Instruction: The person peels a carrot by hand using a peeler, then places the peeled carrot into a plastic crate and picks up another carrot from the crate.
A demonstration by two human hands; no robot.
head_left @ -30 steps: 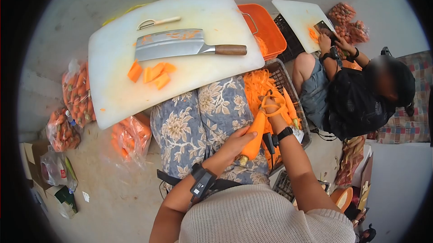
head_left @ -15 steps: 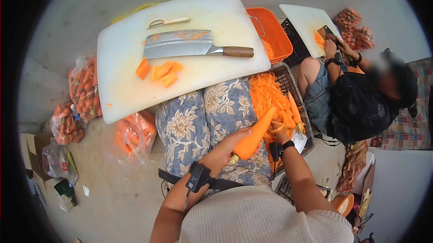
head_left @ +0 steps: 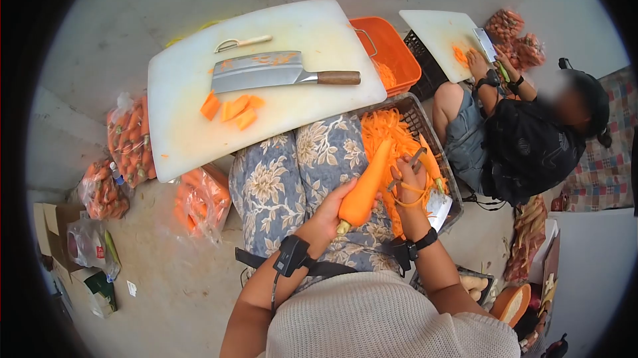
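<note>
A large carrot [head_left: 364, 193] lies in my left hand [head_left: 329, 210], its stem end low and its tip pointing up over the crate. My left fingers are wrapped round its thick part. My right hand [head_left: 411, 192] is just right of the carrot, closed on a dark-bladed peeler [head_left: 415, 157], with an orange strip hanging across the fingers. Under both hands, carrot peelings [head_left: 385, 129] fill a dark crate [head_left: 420, 119]. Another carrot [head_left: 432, 159] and a shiny metal blade [head_left: 438, 208] rest at the crate's right side.
A white cutting board [head_left: 179, 112] bears a cleaver [head_left: 266, 72], a peeler [head_left: 242, 43] and carrot chunks [head_left: 232, 109]. An orange bin [head_left: 399, 46] stands behind. Bagged carrots [head_left: 199, 202] sit left. A co-worker [head_left: 531, 139] cuts at another board [head_left: 432, 32] on the right.
My right hand has risen beside the carrot, and the peeler now shows. The carrot is more upright. The co-worker's hands and knife have shifted on their board.
</note>
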